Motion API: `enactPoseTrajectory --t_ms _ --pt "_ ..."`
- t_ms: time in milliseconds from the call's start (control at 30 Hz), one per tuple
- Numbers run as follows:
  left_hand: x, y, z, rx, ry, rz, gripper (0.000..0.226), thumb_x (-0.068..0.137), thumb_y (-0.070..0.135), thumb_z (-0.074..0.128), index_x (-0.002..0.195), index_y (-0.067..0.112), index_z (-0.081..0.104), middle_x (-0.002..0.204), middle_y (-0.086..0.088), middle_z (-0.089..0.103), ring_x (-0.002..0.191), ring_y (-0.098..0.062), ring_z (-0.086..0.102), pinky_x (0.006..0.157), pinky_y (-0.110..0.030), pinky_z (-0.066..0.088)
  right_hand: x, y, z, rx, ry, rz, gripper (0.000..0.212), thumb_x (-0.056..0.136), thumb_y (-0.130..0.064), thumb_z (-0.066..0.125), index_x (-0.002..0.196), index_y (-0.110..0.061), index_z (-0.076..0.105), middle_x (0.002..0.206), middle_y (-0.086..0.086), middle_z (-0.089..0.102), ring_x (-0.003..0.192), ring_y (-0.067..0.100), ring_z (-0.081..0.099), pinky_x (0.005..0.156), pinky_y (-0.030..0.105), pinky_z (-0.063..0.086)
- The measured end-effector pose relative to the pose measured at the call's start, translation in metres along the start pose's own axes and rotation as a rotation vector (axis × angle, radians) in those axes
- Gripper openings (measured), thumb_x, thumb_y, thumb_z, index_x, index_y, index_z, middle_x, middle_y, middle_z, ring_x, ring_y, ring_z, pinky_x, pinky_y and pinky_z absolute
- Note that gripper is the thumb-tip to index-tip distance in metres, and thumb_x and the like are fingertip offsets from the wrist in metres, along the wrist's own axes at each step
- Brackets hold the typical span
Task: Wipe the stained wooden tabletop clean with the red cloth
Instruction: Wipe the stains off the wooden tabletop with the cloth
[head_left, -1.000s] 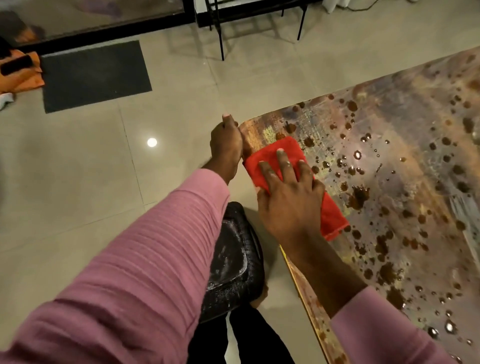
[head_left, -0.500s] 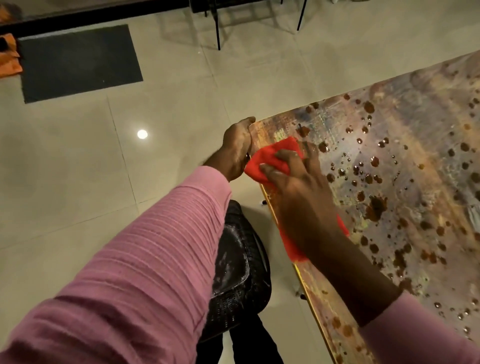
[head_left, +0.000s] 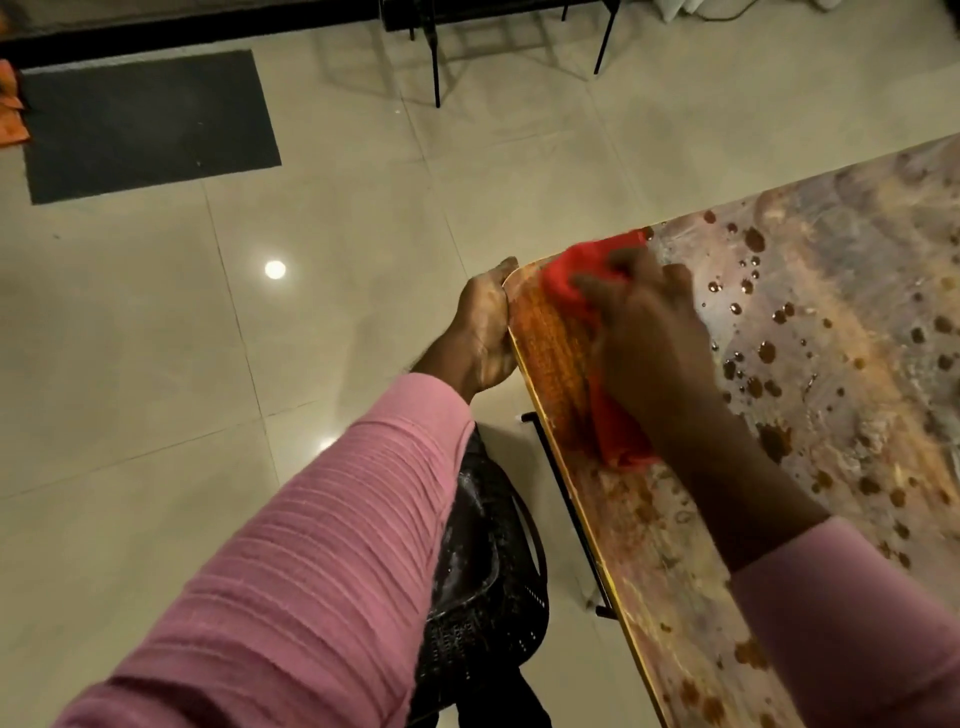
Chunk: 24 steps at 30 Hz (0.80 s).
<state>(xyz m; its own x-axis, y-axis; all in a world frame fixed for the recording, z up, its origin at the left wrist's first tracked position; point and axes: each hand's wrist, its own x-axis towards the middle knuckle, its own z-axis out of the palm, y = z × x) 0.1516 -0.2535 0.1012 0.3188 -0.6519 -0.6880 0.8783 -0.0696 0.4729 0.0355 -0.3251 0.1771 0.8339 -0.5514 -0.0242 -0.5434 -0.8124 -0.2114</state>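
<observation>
Scrubbing right at the corner!
The right hand (head_left: 649, 338) presses spread, blurred fingers (head_left: 597, 287) on the red cloth (head_left: 574, 275) at the tabletop (head_left: 831, 322) corner; the left hand (head_left: 483, 327) grips its edge. The red cloth has slid inboard off the side edge.

Soft red cloth (head_left: 571, 270) on worn, blotched wooden tabletop (head_left: 649, 545); glossy floor tiles (head_left: 337, 208); ribbed pink knit sleeve (head_left: 311, 571); matt dark mat (head_left: 145, 124)

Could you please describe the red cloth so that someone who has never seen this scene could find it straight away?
Start at the stained wooden tabletop on the right of the view and go to its rounded corner, whose edge the left hand grips. There, under the right hand, lies the red cloth: the only bright red thing on it, bunched, among brown spots.
</observation>
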Motion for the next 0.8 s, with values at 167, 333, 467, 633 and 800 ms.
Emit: enactPoseTrajectory --t_ms 167,333,467,633,800 --pt "0.001 -0.006 0.001 -0.081 -0.039 -0.002 0.045 0.100 0.036 0.032 0.077 0.012 0.062 0.073 -0.010 0.059 0.061 -0.022 0.060 0.068 -0.031 0.053 0.017 -0.018 0.002 0.030 0.031 0.011 0.037 0.092 -0.017 0.051 0.129 -0.022 0.057 0.135 0.009 0.042 0.116 0.032 0.037 0.090 0.046 0.046" --pt "-0.009 -0.015 0.003 -0.287 -0.061 -0.035 0.043 0.088 0.036 0.040 0.100 0.004 0.066 0.088 -0.018 0.068 0.077 -0.033 0.069 0.073 -0.041 0.058 0.003 -0.023 0.003 -0.020 -0.018 -0.257 0.036 0.092 -0.017 0.051 0.126 -0.022 0.060 0.135 0.010 0.046 0.113 0.033 0.041 0.087 0.045 0.043" --pt "-0.003 -0.017 0.005 -0.148 0.012 -0.029 0.036 0.095 0.035 0.027 0.089 0.013 0.055 0.091 -0.013 0.054 0.091 -0.031 0.052 0.104 -0.048 0.040 0.025 0.005 -0.006 0.007 0.026 0.025 0.039 0.092 -0.016 0.053 0.130 -0.022 0.055 0.136 0.011 0.042 0.120 0.034 0.036 0.091 0.050 0.046" --pt "-0.007 -0.015 0.002 -0.130 0.019 0.009 0.044 0.098 0.034 0.029 0.096 0.006 0.063 0.083 -0.015 0.062 0.071 -0.028 0.065 0.068 -0.034 0.057 0.004 -0.022 0.003 0.018 -0.026 -0.205 0.036 0.094 -0.020 0.047 0.128 -0.021 0.058 0.135 0.014 0.044 0.113 0.035 0.040 0.088 0.050 0.046" --pt "-0.011 -0.026 0.001 0.065 0.149 0.037 0.051 0.100 0.035 0.027 0.125 0.006 0.061 0.116 -0.018 0.065 0.115 -0.038 0.059 0.103 -0.051 0.045 -0.011 0.001 -0.001 -0.011 -0.028 -0.241 0.039 0.089 -0.012 0.056 0.127 -0.021 0.059 0.133 0.012 0.046 0.113 0.034 0.040 0.083 0.049 0.048"
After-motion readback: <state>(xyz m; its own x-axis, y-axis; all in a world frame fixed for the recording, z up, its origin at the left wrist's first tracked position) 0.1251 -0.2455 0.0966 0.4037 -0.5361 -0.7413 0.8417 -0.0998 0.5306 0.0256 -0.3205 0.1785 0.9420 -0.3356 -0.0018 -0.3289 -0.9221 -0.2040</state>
